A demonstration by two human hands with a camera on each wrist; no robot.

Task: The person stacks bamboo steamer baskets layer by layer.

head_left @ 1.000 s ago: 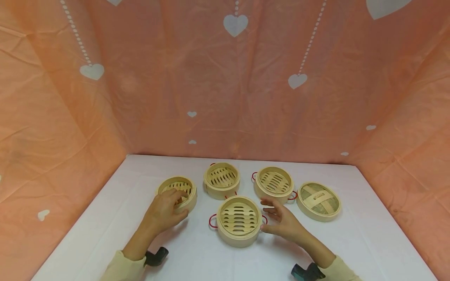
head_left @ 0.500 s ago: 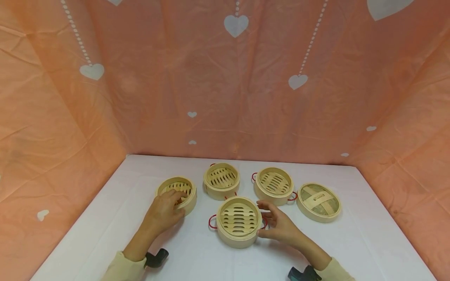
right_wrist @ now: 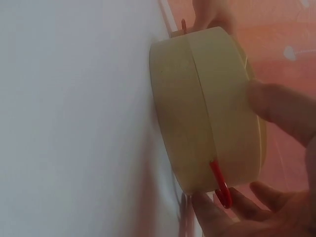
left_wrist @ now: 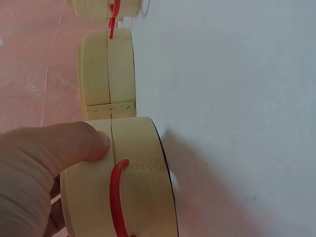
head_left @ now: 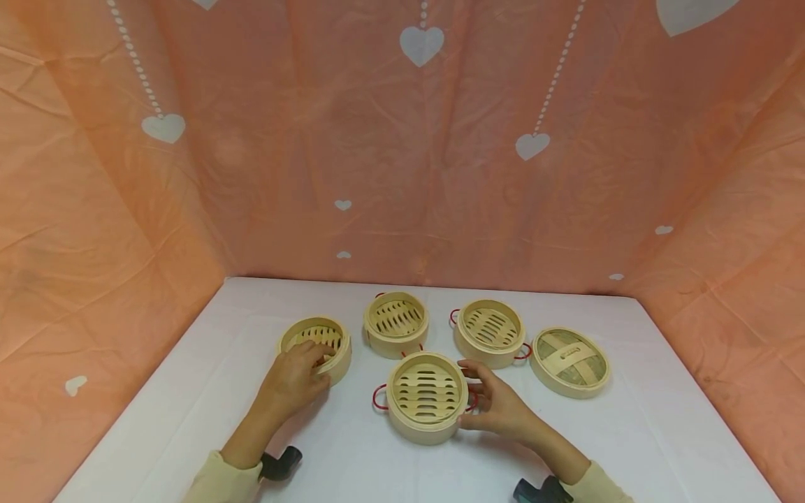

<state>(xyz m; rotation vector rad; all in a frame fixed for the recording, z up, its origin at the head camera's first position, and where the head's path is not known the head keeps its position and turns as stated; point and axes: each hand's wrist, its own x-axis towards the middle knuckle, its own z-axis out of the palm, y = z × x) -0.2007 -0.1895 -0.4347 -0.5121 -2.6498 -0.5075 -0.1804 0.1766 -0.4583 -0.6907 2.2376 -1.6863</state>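
Note:
At the left stands a round bamboo steamer basket [head_left: 314,328]. My left hand [head_left: 294,377] grips its near rim, fingers reaching inside over the slotted bottom; in the left wrist view the thumb [left_wrist: 96,145] presses the outer wall above a red handle [left_wrist: 116,197]. A second bamboo steamer basket [head_left: 428,395] sits front centre, with a red handle on each side. My right hand [head_left: 499,405] holds its right side, fingers at the far part and thumb [right_wrist: 281,106] at the near upper edge. The right red handle [right_wrist: 221,185] lies between thumb and fingers.
Two more steamer baskets stand behind, one at back centre [head_left: 396,321] and one further right [head_left: 490,328]. A woven bamboo lid [head_left: 571,362] lies at the right. White cloth covers the table [head_left: 352,461]; an orange curtain [head_left: 377,154] encloses it.
My right hand has moved slightly left and closed in on the front centre steamer basket. The left hand's thumb drew in a little against its basket. The baskets stay in place.

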